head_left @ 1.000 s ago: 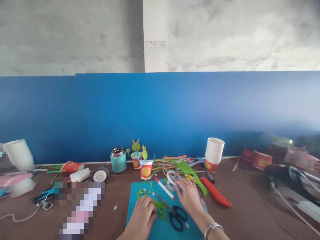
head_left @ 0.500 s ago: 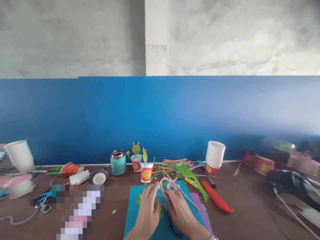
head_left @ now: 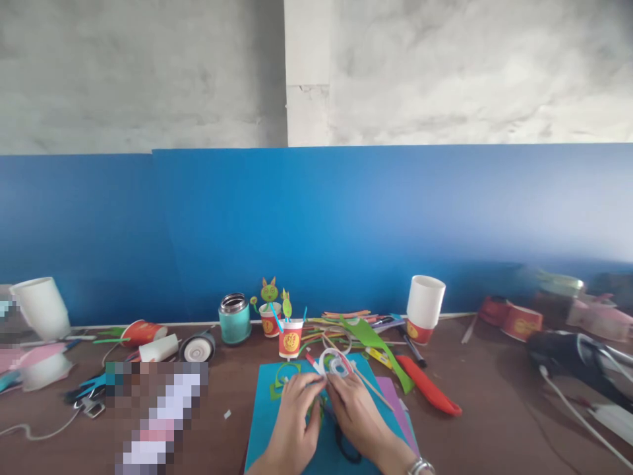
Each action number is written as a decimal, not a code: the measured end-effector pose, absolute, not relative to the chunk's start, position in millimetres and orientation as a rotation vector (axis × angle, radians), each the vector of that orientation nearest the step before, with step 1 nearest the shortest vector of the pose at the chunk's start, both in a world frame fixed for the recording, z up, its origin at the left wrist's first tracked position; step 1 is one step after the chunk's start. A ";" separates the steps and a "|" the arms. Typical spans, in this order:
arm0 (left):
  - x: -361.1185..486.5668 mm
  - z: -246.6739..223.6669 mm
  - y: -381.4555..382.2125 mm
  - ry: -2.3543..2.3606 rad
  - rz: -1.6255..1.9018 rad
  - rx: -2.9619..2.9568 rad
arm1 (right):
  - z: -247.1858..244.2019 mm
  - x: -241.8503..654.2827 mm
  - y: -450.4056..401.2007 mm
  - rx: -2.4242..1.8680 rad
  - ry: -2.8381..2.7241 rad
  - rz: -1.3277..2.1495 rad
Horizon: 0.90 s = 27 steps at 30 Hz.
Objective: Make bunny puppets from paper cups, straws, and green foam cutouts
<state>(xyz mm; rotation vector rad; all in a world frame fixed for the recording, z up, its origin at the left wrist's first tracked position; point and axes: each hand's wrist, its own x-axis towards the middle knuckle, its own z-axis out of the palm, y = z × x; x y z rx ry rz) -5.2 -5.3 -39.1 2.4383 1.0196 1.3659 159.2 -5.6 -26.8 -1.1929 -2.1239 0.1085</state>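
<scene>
Over a blue sheet (head_left: 267,422) my left hand (head_left: 297,419) and my right hand (head_left: 357,408) lie close together, their fingertips nearly meeting. Fingers of both are bent inward, and small green pieces (head_left: 322,404) show between them. What either hand grips is too hidden to make out. White rings of tape (head_left: 337,363) lie just beyond my right fingertips. Part of black-handled scissors (head_left: 349,448) shows beneath my right hand. A green cut-out scrap (head_left: 275,390) rests on the sheet beyond my left hand.
Behind the sheet stand a red-and-white cup (head_left: 289,340) with blue straws, a teal flask (head_left: 235,321) and stacked white cups (head_left: 425,307). A green strip (head_left: 376,346) and a red pouch-like item (head_left: 430,388) lie to the right. A black device with cables (head_left: 568,363) is far right.
My hands have drawn closer together at the fingertips. More of the green scrap beyond my left hand and of the scissors now shows.
</scene>
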 end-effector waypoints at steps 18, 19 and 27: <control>-4.1 -28.6 -7.0 1.262 1.355 2.398 | -17.2 154.5 -12.3 -1.148 -2.245 0.111; -3.9 -28.1 -7.2 1.272 1.350 2.404 | -16.5 154.1 -12.5 -1.149 -2.250 0.095; -5.1 -26.4 -8.7 1.291 1.365 2.407 | -13.5 151.5 -15.1 -1.159 -2.274 0.072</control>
